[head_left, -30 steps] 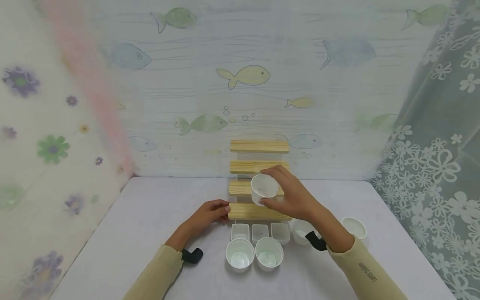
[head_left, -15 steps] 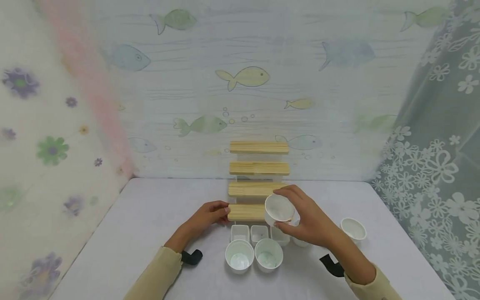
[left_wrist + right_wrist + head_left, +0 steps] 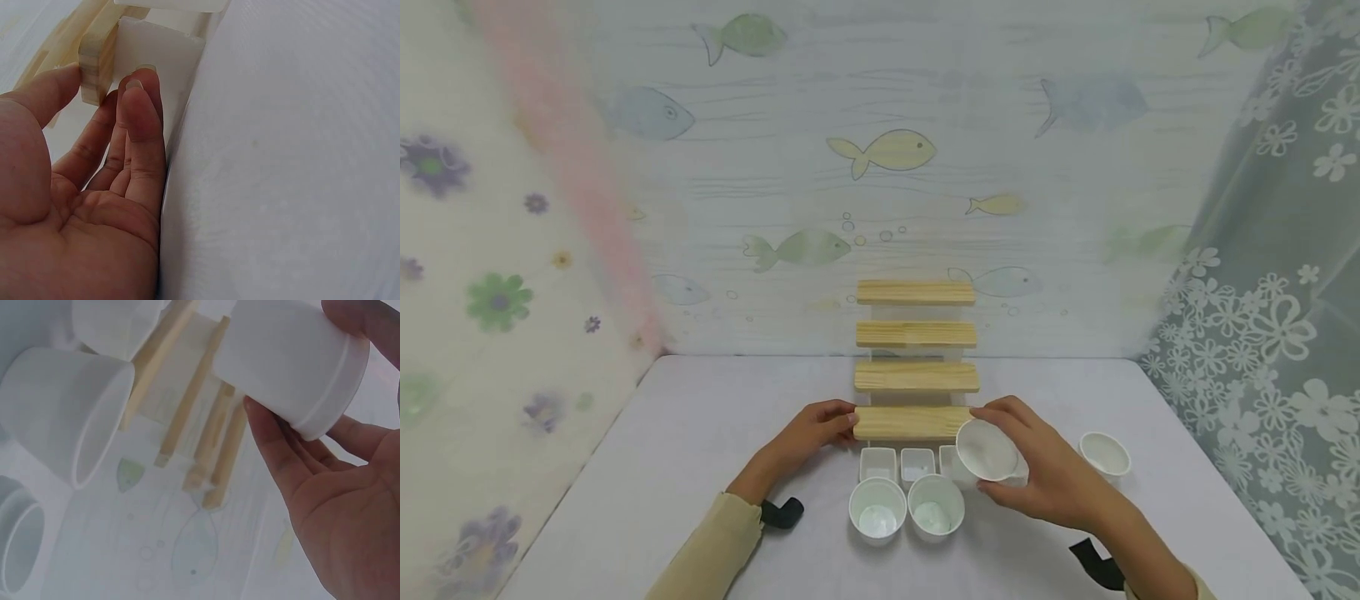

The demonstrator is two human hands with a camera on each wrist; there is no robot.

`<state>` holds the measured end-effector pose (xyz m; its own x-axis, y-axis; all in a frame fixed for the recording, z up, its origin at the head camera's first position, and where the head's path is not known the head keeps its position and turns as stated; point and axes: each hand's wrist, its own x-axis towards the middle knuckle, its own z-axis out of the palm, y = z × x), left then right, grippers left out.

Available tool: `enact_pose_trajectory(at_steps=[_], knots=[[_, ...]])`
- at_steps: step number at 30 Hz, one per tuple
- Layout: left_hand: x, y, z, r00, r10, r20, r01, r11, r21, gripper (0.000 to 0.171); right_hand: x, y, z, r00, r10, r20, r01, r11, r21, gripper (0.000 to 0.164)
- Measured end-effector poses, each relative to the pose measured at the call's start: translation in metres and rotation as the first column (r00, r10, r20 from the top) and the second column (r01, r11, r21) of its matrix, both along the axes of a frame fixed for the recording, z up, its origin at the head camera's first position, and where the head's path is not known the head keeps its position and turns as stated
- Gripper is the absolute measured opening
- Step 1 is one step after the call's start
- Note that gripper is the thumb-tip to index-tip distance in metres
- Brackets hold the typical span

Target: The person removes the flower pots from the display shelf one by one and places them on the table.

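My right hand [image 3: 1037,471] holds a round white cup [image 3: 987,450] by its sides, thumb at the near side, fingers at the far side. The cup tilts with its mouth toward the head camera, just right of the lowest slat. In the right wrist view, its smooth outer wall [image 3: 287,356] fills the upper right. My left hand [image 3: 818,433] grips the left end of the lowest slat of a tiered wooden stand [image 3: 916,377]. In the left wrist view, the thumb touches the slat end [image 3: 97,62] while other fingers lie under it, beside a white support [image 3: 156,53].
Small square white dishes [image 3: 878,465] line up before the stand, with two round white cups [image 3: 878,512] nearer. Another cup [image 3: 1021,475] is mostly hidden behind the held one. A white bowl [image 3: 1105,454] stands at right. A fish-patterned backdrop [image 3: 805,192] rises behind.
My right hand has carried the cup down and to the right, away from the front of the stand's slats. The left hand has stayed at the slat end.
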<state>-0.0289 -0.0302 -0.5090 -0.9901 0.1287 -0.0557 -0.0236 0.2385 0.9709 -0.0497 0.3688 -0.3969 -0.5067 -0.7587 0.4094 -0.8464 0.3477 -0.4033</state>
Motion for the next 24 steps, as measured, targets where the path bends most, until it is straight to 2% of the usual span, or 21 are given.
enact_pose_trajectory(at_steps=[10, 16, 20, 24], knots=[[-0.009, -0.007, 0.002, 1.000, -0.006, 0.002, 0.006, 1.000, 0.000, 0.044, 0.007, 0.009, -0.006, 0.999, 0.003, -0.039, -0.002, 1.000, 0.015, 0.082], [-0.014, -0.012, 0.001, 1.000, -0.012, 0.009, 0.012, 1.000, 0.002, 0.045, 0.011, 0.010, -0.014, 0.999, 0.030, -0.024, -0.030, 1.000, 0.004, 0.084], [-0.018, -0.014, -0.001, 1.000, -0.020, 0.016, 0.020, 1.000, 0.004, 0.046, 0.013, 0.009, -0.022, 1.000, 0.015, -0.010, -0.015, 1.000, 0.019, 0.083], [-0.022, -0.017, -0.002, 1.000, -0.028, 0.014, 0.028, 1.000, 0.006, 0.047, 0.014, 0.008, -0.032, 0.998, 0.002, -0.059, 0.000, 1.000, 0.031, 0.083]])
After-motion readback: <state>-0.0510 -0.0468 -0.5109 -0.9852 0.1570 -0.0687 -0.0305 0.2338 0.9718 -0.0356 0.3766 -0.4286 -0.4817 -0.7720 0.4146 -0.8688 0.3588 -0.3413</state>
